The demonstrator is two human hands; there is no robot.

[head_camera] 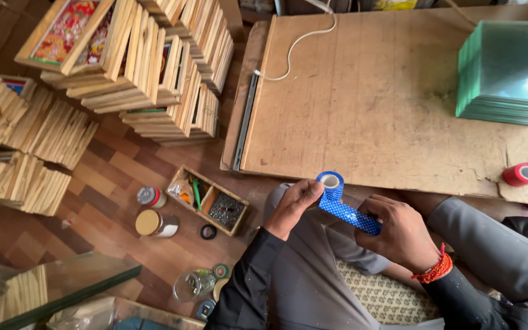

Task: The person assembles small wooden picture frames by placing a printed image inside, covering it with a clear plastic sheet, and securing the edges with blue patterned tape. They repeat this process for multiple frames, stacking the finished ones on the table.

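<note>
My left hand [296,205] grips a roll of blue tape with white dots [330,183] just off the near edge of a low wooden board table [362,104]. From the roll a strip of the same tape [351,216] runs down to the right. My right hand [400,232], with a red thread band at the wrist, pinches the free end of that strip. Both hands hover over my lap in grey trousers.
A stack of green-edged glass panes [503,73] and a red tape roll [522,174] sit on the table's right side, a white cord [304,40] at its far left. Stacked wooden frames [135,67], a small wooden box of bits [209,200], jars [156,223] and a glass sheet [62,287] crowd the floor.
</note>
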